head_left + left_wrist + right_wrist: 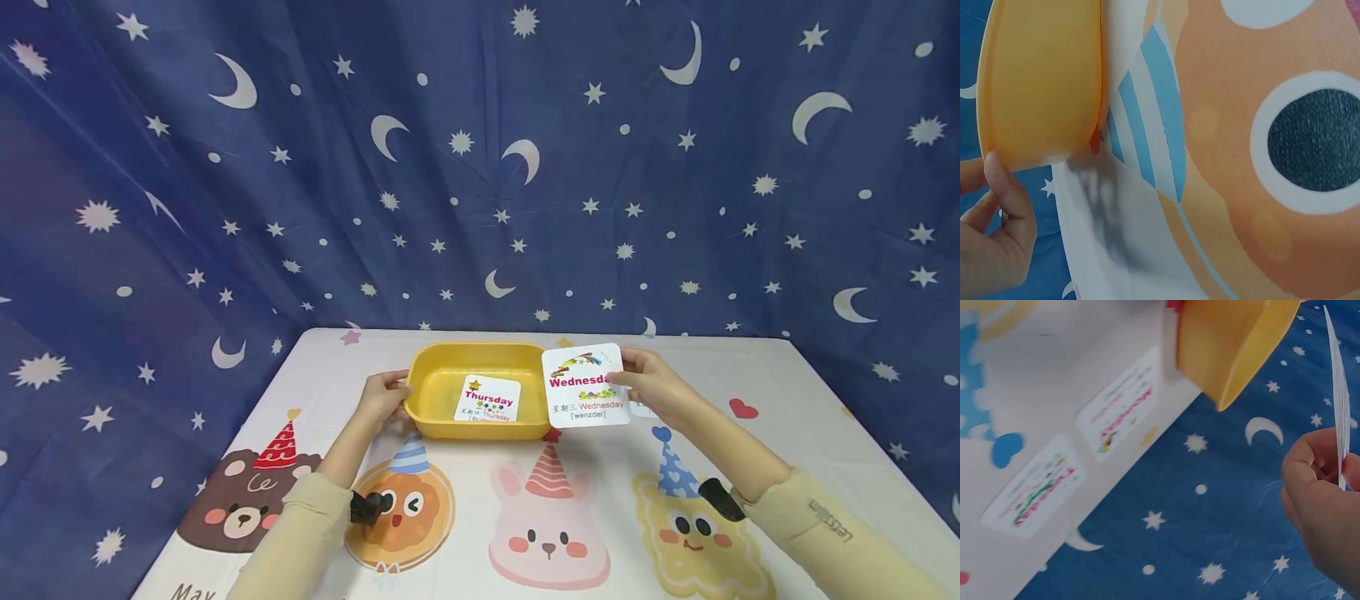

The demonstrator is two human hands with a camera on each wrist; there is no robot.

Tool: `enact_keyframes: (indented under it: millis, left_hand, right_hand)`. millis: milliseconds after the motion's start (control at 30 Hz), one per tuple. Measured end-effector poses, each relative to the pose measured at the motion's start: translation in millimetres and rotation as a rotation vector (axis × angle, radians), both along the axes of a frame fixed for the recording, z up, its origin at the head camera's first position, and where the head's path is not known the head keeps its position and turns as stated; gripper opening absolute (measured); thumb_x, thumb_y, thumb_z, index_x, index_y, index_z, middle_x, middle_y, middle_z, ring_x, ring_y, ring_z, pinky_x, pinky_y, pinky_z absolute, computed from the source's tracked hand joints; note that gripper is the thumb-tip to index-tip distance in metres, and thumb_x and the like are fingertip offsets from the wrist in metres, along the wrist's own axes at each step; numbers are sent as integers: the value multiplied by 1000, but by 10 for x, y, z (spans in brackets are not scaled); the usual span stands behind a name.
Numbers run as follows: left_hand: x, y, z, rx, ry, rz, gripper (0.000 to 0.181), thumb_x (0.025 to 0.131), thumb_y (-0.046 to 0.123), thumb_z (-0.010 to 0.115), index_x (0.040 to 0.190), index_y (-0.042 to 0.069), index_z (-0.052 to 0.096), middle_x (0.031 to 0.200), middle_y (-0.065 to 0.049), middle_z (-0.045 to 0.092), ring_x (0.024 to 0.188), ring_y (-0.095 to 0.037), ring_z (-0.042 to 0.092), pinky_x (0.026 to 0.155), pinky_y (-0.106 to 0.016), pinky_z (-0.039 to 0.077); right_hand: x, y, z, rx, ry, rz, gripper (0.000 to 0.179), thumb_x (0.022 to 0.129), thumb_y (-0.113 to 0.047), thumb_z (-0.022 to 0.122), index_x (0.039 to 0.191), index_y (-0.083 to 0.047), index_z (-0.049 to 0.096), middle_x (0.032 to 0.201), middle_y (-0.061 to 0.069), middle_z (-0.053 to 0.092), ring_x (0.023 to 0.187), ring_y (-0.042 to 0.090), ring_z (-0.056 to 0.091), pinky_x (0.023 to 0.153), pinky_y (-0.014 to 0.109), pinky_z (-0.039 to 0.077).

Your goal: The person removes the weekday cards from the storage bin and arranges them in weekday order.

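Observation:
My left hand (382,396) pinches the left end of a yellow plastic tray (480,431), thumb on the rim in the left wrist view. Inside the tray lies a white card printed "Thursday" (497,392), tilted a little. At the tray's right end my right hand (660,387) holds up a white "Wednesday" card (585,408) by its right edge, its printed face toward the head camera. That card overlaps the tray's right rim in the head view. Edge-on in the right wrist view, the held card (1337,381) stands between thumb and fingers.
Two more printed cards, one nearer the tray (1119,406) and one farther off (1035,487), lie on the table. The white tablecloth (465,500) carries cartoon animals in party hats. Behind the table hangs a dark blue curtain (480,233) with moons and stars.

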State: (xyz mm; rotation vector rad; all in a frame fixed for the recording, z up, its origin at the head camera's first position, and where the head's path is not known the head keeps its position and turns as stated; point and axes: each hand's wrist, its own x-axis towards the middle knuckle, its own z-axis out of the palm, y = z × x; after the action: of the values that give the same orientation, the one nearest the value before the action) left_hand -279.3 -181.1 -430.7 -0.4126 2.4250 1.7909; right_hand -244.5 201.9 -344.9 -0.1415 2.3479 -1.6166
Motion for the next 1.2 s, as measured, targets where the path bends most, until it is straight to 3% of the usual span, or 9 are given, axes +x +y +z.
enact_keyframes:
  millis: [167,400,633,900,1200]
  left_hand:
    - [15,-25,-13,-11,2,7,42,89,3,57,131,-2,52,90,-5,55,51,-3,50,52,-21,54]
    - [17,-46,11,-11,-8,10,42,90,4,56,132,0,51,94,-6,54,52,-3,50,49,-18,52]
    - [-2,-36,37,-17,-8,-2,43,91,3,55,133,0,50,95,-6,55,52,-2,49,48,-16,50]
    - [-7,-23,43,-12,11,-18,42,90,2,55,132,-2,51,92,-5,56,55,-3,51,47,-15,50]
    - [0,-11,41,-18,0,-6,42,90,3,55,131,-1,52,93,-6,54,55,-3,50,48,-16,50]
  right_hand:
    - [45,195,-55,2,-17,-27,56,95,-7,51,141,12,26,122,21,54,87,5,60,77,23,57]
    - [89,503,-119,-12,-21,-43,58,95,-9,52,140,15,24,98,-8,59,83,-1,59,74,21,56]
    - [119,868,-280,10,-11,-98,58,96,-13,52,138,16,25,87,-22,58,79,-3,59,69,20,55]
    - [164,1248,-439,83,-25,-191,66,96,-23,53,140,15,23,85,-27,54,78,-5,56,68,20,54]
    - [141,1556,-539,145,-138,-403,68,96,-23,49,143,14,17,81,-18,49,69,-1,52,62,20,52]
